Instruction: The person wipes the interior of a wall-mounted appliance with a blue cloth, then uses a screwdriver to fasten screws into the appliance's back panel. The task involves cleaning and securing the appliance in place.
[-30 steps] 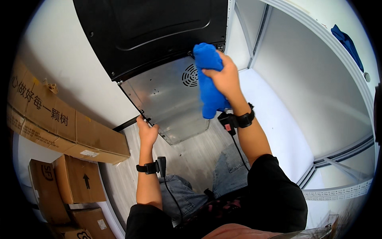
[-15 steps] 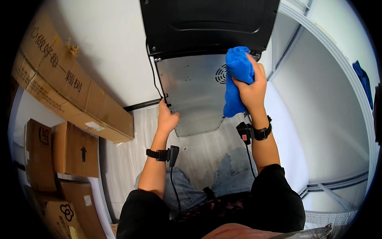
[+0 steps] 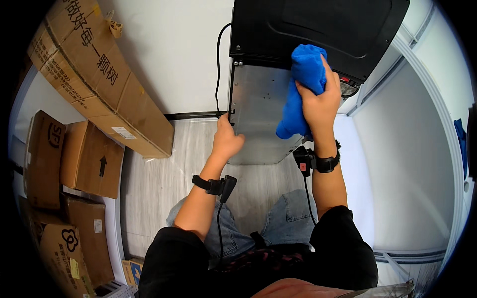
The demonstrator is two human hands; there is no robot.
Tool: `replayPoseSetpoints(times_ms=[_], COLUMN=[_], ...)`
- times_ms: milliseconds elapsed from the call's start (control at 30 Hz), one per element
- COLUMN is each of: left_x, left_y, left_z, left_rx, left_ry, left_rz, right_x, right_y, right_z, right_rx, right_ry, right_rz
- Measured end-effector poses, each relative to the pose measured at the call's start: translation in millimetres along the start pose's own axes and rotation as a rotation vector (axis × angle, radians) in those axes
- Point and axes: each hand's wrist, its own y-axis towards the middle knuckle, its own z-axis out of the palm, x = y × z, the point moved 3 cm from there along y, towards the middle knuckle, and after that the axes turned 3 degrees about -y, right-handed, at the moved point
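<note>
A bunched blue cloth (image 3: 309, 69) is in my right hand (image 3: 320, 104), its fingers closed around it. The cloth lies over the right part of a grey metal cabinet panel (image 3: 258, 107), with its lower end hanging down the panel. My left hand (image 3: 227, 138) is at the panel's left edge, thumb in front and the other fingers curled at the side, partly hidden. Above the panel is the cabinet's black upper part (image 3: 318, 32), with a raised outline on its face. Each wrist wears a black strap with a small device and cable.
A black cord (image 3: 218, 69) runs down the cabinet's left side. A tall cardboard box (image 3: 114, 94) leans at left, with several smaller cartons (image 3: 94, 159) stacked below it. A white-framed partition (image 3: 407, 164) stands at right. The floor (image 3: 154, 198) is grey wood-look.
The view has shifted, so the cabinet now sits further right and is tilted. My left hand stays at the cabinet's left edge, and the cloth stays in my right hand, now covering the round vent.
</note>
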Motion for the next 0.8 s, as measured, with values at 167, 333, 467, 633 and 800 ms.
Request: replayPoseSetpoints(times_ms=[167, 333, 467, 633, 800], left_x=[-16.7, -6.2, -15.3, 2.2, 6.4], left_y=[-3.3, 0.2, -0.4, 3.1, 4.4], left_z=[-10.3, -12.0, -1.0, -2.0, -3.2], left_rx=[0.040, 0.005, 0.023, -0.002, 0.019], left_ry=[0.030, 0.096, 0.103, 0.132, 0.037], left_rz=[-0.063, -0.012, -0.021, -0.015, -0.031], right_x=[15.8, -12.0, -2.0, 37.6, 4.3], right_y=[-2.8, 0.0, -8.2, -20.5, -19.4], right_z=[11.5, 0.4, 5.8, 43.7, 25.0], right_rx=[0.019, -0.079, -0.105, 0.030, -0.064], right_ry=[-0.017, 0.007, -0.049, 0.003, -0.024], right_rz=[-0.094, -0.114, -0.182, -0.171, -0.124])
